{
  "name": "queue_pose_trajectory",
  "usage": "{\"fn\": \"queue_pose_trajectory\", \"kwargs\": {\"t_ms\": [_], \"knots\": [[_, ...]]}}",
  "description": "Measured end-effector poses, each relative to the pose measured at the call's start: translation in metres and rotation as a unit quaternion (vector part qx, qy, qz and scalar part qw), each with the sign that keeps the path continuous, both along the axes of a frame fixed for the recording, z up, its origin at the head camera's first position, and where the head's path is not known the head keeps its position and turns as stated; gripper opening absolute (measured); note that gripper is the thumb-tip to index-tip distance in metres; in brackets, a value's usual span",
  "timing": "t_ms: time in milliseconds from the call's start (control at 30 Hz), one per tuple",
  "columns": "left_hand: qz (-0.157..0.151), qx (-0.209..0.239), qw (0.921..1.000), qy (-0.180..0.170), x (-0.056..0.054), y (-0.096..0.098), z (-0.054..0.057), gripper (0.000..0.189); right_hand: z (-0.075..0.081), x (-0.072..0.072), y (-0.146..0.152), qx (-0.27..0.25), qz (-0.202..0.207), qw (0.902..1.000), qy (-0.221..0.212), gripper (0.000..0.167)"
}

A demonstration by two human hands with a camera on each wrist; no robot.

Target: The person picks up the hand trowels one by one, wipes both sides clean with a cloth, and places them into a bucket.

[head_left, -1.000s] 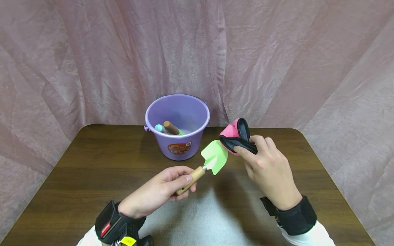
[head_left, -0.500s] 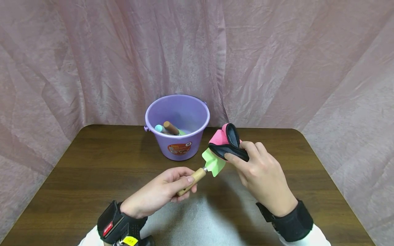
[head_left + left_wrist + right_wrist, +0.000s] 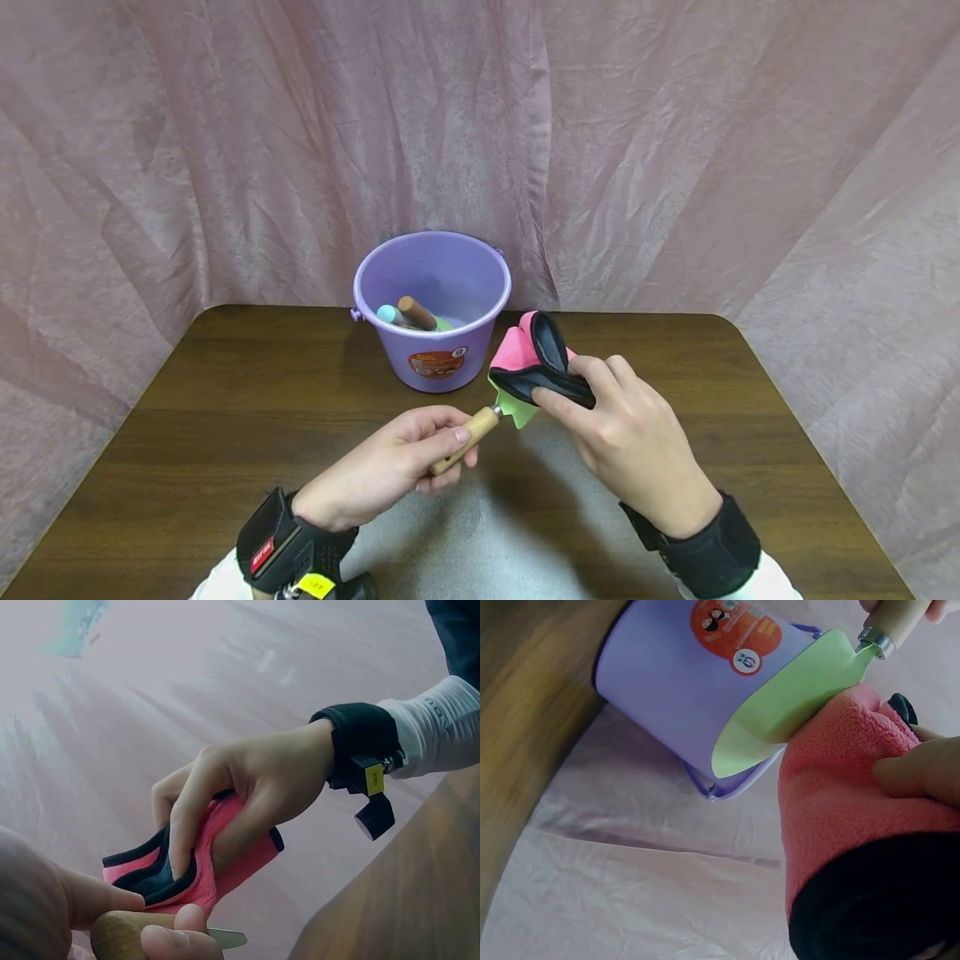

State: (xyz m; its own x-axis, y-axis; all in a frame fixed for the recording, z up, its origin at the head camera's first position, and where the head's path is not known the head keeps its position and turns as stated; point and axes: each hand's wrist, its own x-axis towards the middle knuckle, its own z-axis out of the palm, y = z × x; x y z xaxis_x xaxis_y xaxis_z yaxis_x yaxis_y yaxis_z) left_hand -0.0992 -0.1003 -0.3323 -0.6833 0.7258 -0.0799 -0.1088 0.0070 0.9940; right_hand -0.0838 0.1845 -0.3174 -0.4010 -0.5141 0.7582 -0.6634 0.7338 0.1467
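Note:
My left hand [image 3: 405, 450] grips the wooden handle of a small garden trowel [image 3: 477, 427], its light green blade tipped up to the right. Over that blade, my right hand [image 3: 633, 442] pinches a folded pink cloth [image 3: 517, 352] with black edging. The cloth hides most of the blade in the head view. From the right wrist, the fuzzy pink cloth [image 3: 840, 787] lies against one side of the green blade [image 3: 780, 712], though the exact contact is hard to tell. Both hands are above the table.
Behind the trowel stands a purple bucket [image 3: 480, 350] on the brown wooden table [image 3: 247, 400]. Inside it lie tools with a brown handle [image 3: 417, 312] and a light blue handle [image 3: 388, 313]. A pink curtain [image 3: 337, 150] hangs behind the table.
The right hand has moved the cloth left and down along the trowel blade, from its tip towards the handle, covering more of the green. The left hand and trowel have hardly moved.

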Motion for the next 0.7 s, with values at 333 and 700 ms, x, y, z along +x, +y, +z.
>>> {"fn": "queue_pose_trajectory", "kwargs": {"t_ms": [333,700], "knots": [[0.005,0.022,0.9997,-0.010,-0.001,-0.001,-0.001,0.035,0.006,0.002,-0.002,-0.001,0.026,0.9996,0.009,0.032],[0.014,0.030,0.9990,-0.030,0.000,-0.002,0.003,0.025,0.006,-0.004,0.010,-0.001,0.003,0.9999,0.015,0.028]]}}
